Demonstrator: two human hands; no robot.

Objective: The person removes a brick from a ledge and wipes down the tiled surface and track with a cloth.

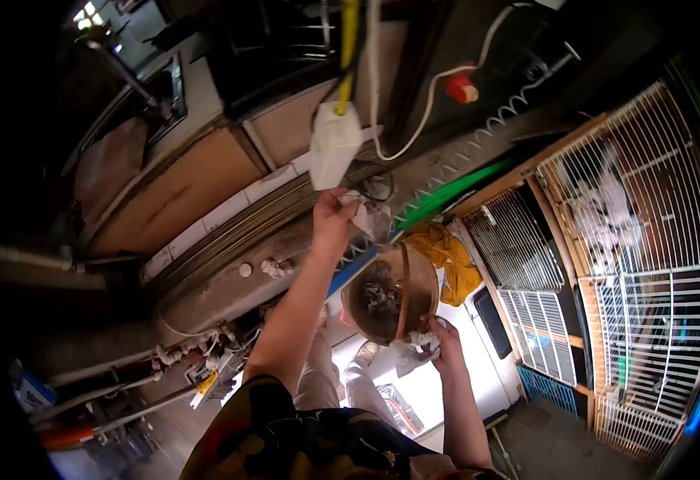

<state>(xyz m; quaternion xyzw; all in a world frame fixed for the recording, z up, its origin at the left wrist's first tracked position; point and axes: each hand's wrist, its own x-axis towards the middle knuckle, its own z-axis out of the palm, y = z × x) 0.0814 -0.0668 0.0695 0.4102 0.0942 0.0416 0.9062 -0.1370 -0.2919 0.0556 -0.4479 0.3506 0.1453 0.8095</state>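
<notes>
My left hand point(334, 214) is closed on a crumpled whitish piece point(372, 222), which looks like thin plastic or cloth. Just above it is a white box-shaped block point(336, 144) on a yellow cord, perhaps a power strip. Lower down, a round brown bucket point(352, 312) with a strap-like handle point(405, 292) holds crumpled grey scraps point(383, 294). Beside the bucket's lower right rim, my right hand point(448, 346) pinches another crumpled white piece point(415, 356), like tissue or plastic. Fingers partly cover both pieces.
A mustard-yellow cloth point(450, 260) lies right of the bucket. White wire racks point(646, 216) line the right side. A coiled cable point(482, 138) crosses the upper middle. A ledge at left carries small white bits point(274, 268), with pipes point(182, 352) below.
</notes>
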